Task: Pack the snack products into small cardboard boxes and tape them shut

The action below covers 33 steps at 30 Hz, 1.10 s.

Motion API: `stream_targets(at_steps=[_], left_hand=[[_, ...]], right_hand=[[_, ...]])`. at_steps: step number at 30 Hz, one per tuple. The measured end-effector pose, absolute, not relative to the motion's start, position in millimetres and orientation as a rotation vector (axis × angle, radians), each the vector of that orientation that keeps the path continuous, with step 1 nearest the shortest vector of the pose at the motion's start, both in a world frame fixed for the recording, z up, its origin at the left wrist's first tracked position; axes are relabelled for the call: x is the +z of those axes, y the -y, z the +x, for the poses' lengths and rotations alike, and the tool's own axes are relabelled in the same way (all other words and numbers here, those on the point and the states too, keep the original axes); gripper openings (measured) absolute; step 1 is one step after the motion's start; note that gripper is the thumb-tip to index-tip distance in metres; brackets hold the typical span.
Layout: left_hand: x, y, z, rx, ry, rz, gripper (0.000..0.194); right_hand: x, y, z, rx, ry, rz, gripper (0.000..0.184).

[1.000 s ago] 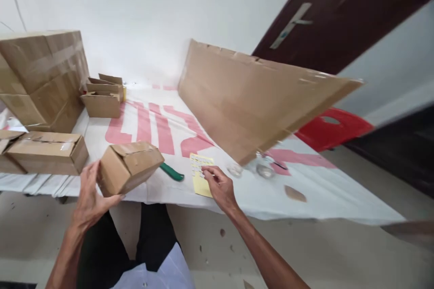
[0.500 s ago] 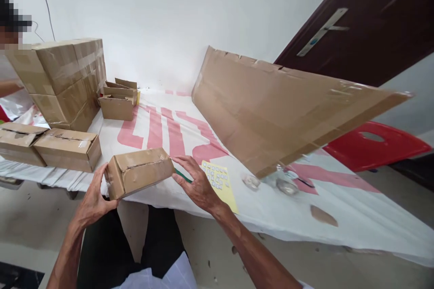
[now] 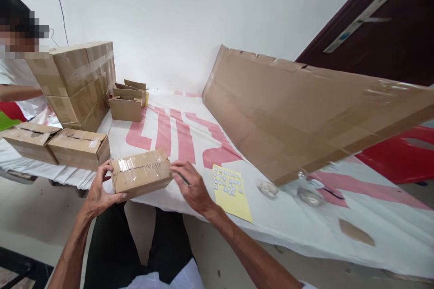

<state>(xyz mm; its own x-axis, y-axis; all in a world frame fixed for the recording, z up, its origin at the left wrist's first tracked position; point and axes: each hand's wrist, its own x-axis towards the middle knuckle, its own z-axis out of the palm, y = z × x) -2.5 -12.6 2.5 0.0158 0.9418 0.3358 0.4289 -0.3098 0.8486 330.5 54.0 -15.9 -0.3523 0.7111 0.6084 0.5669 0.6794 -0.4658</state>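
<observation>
A small taped cardboard box [image 3: 141, 175] is in front of me at the table's near edge, its long top seam showing a rough, torn line. My left hand [image 3: 101, 193] grips the box's left end, thumb along the lower front edge and fingers round the far corner. At the right end, the curled fingers of my right hand [image 3: 194, 188] are close to or touching the box. A slim dark-green object [image 3: 183, 179] pokes out of that hand; most of it is hidden, so its kind is unclear.
Two closed boxes [image 3: 78, 146] and a tall stack of cartons [image 3: 81, 70] stand left, near a person [image 3: 20, 81]. Open small boxes [image 3: 126, 109] sit behind. A yellow sticker sheet [image 3: 233, 205], tape rolls [image 3: 310, 197] and a large cardboard sheet [image 3: 298, 113] are to the right.
The box has tipped and turned, so its taped top faces me more. My right fingers have curled in from a more spread pose. The whole view has swung slightly left.
</observation>
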Motion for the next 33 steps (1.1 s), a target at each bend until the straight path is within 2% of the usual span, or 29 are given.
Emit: stream_targets(at_steps=[6,10,14,17,19,21,25,28,33], left_hand=[[3,11,-3,1.253,-1.371,1.807,0.051],[-1,13,-1,1.301,-1.436,1.772,0.059],[3,14,1,1.308,-1.462,1.780,0.054],[6,14,2,1.306,-1.446,1.788,0.046],[5,13,3,1.322,-1.433,1.777,0.044],[3,13,3,1.335,-1.440,1.768,0.046],[-4,13,4,1.330,-1.473,1.763,0.063],[-7,13,4,1.335,-1.479,1.760,0.070],[-6,14,5,1.322,-1.483,1.799,0.072]], right_hand=[[-65,-85,363,0.124,2.252,-1.873,0.022],[-80,-91,366,0.165,2.290,-1.973,0.011],[-66,-101,370,0.386,1.925,-1.831,0.021],[-29,-107,369,0.547,1.828,-1.640,0.041],[6,-105,360,0.713,1.901,-1.382,0.047],[43,-98,343,0.824,2.031,-1.069,0.042],[99,-84,303,0.807,2.336,-0.716,0.027],[116,-88,281,0.714,2.530,-0.607,0.025],[127,-99,260,0.417,2.806,-0.585,0.020]])
